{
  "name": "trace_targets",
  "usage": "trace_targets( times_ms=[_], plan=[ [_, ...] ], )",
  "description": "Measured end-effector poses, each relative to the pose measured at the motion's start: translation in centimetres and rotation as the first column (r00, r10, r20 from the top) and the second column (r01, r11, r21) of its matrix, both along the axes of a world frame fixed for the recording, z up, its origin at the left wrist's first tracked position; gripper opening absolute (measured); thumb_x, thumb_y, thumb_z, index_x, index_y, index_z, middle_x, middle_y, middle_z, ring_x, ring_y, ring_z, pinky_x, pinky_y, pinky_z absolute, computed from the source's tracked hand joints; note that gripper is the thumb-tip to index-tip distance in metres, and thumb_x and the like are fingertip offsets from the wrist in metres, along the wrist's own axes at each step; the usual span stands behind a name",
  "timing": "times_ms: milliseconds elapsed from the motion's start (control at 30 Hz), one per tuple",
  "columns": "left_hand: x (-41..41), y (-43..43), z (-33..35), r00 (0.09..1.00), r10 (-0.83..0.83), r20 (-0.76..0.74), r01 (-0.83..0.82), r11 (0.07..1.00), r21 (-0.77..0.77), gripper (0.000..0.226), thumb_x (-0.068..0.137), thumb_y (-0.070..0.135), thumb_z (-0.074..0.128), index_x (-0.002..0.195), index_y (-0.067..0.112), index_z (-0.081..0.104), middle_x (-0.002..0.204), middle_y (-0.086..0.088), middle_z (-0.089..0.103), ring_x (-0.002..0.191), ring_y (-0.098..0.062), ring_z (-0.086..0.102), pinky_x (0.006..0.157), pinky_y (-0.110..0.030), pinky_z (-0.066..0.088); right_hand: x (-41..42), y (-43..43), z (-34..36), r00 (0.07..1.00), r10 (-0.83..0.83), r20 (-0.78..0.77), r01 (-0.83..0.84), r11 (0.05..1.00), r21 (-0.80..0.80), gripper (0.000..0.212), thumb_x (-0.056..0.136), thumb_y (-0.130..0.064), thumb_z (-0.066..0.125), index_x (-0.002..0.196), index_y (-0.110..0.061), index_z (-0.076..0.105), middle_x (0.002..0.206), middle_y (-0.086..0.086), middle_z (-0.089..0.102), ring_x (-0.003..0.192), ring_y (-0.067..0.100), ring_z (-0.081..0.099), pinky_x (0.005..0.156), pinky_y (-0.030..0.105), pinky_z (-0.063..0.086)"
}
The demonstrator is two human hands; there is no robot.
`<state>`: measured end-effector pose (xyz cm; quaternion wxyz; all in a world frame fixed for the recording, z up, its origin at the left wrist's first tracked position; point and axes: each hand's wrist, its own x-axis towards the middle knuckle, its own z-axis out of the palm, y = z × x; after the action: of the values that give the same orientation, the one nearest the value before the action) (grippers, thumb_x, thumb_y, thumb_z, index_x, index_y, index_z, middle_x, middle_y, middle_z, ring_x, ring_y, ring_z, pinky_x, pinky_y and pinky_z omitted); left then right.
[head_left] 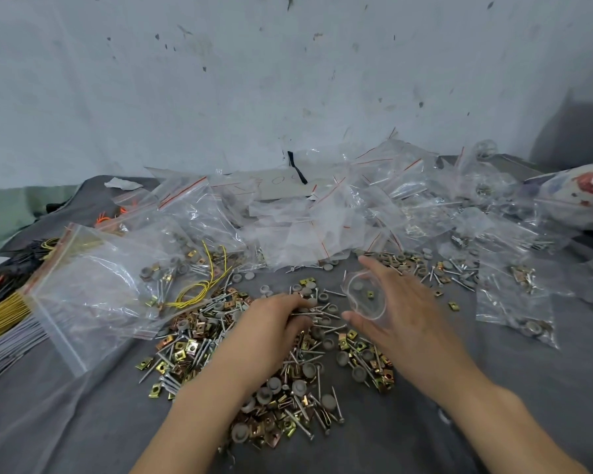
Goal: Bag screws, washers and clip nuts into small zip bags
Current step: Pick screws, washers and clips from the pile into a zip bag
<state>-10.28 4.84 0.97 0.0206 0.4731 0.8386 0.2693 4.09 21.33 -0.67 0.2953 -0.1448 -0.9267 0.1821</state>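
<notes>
Nearest: mixed pile (288, 388) of loose screws, grey washers and brass clip nuts, spread on grey cloth (65, 422) beneath and between both forearms.

Left grip (274, 323): palm down on the pile, fingers curled onto a few screws (322, 314) at its fingertips. Grasping them.

Right grip (401, 309): just right of the left grip, raised off the pile. Thumb and fingers clasp a small zip bag (365, 299), mouth held open toward the left grip. In the bag: one washer (357, 286), one clip nut (370, 294).

Left of the left grip: large zip bag (93, 289) lying flat, hardware in its far corner; yellow wires (199, 289) beside it.

Right of the right grip: filled bags (514, 295).

Beyond both grips: heap of empty zip bags (322, 213) with red seal lines, then a pale, pitted wall (288, 80).
</notes>
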Motion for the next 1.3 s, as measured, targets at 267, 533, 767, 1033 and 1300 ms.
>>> trace_targets(
  times_ms=[267,533,767,1033,1300],
  plan=[
    [0.0,-0.7,-0.2,0.997,-0.021,0.078,0.012,0.993,0.114,0.017,0.1,0.035,0.047,0.098,0.029,0.063,0.068,0.012,0.061,0.055,-0.004,0.053,0.05,-0.022,0.035,-0.4,-0.1,-0.2,0.999,0.004,0.038,-0.004,1.0,-0.002,0.073,0.092,-0.062,0.055,0.152,-0.037,0.023,0.14,-0.01,0.053,0.138,0.014,0.039,0.119,0.035,0.022],
    [0.3,-0.9,-0.3,0.989,-0.021,0.148,-0.006,0.983,0.181,0.022,0.1,0.029,0.05,0.113,0.04,0.064,0.065,0.012,0.063,0.04,-0.005,0.042,0.043,-0.016,0.03,-0.9,-0.2,-0.7,1.0,0.007,0.026,-0.007,1.0,0.02,0.07,0.091,-0.061,0.052,0.149,-0.041,0.019,0.136,-0.009,0.055,0.128,0.007,0.037,0.114,0.028,0.02],
    [0.6,-1.1,0.2,1.0,-0.02,0.012,0.019,0.997,0.073,0.046,0.095,0.061,0.039,0.124,0.034,0.062,0.099,0.016,0.059,0.096,-0.001,0.057,0.09,-0.033,0.047,-0.9,0.1,-0.9,1.0,-0.011,0.026,0.011,1.0,0.018,0.071,0.091,-0.064,0.049,0.151,-0.042,0.018,0.139,-0.01,0.054,0.131,0.007,0.035,0.114,0.025,0.017],
    [0.8,-0.3,0.6,0.995,0.044,0.092,-0.078,0.91,0.407,0.019,0.102,0.031,0.047,0.12,0.035,0.054,0.089,0.02,0.069,0.08,0.004,0.063,0.071,-0.018,0.048,-0.9,0.0,-0.6,0.999,-0.003,0.036,0.003,1.0,-0.008,0.075,0.088,-0.065,0.054,0.149,-0.045,0.015,0.138,-0.011,0.053,0.131,0.007,0.035,0.117,0.029,0.018],
    [2.0,2.1,2.1,0.955,-0.068,0.289,-0.112,0.819,0.563,0.012,0.09,0.024,0.07,0.091,0.036,0.069,0.085,0.012,0.067,0.079,-0.003,0.063,0.071,-0.014,0.045,-1.0,-0.5,-0.2,0.999,0.002,0.044,-0.002,1.0,-0.008,0.086,0.084,-0.063,0.065,0.151,-0.044,0.012,0.141,-0.012,0.051,0.132,0.006,0.032,0.119,0.034,0.021]
  ],
)
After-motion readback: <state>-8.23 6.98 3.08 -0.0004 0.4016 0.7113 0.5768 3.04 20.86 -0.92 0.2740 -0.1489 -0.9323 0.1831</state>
